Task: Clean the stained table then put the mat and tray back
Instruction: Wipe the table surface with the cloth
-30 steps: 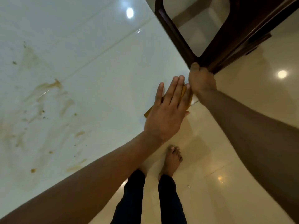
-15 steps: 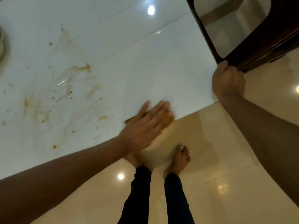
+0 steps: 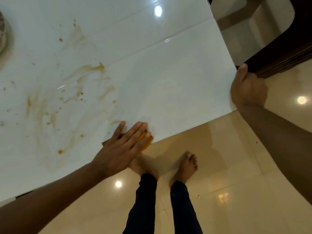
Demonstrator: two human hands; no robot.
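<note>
The left hand (image 3: 124, 149) lies flat, fingers straight, pressing a yellow cloth (image 3: 146, 140) onto the white table (image 3: 168, 81) at its near edge. Brown stains (image 3: 81, 85) cover the table's left area. The right hand (image 3: 248, 88) grips the table's right corner, beside a dark wooden chair (image 3: 287, 48). Bare feet (image 3: 185, 166) stand on the glossy beige floor (image 3: 236, 166).
</note>
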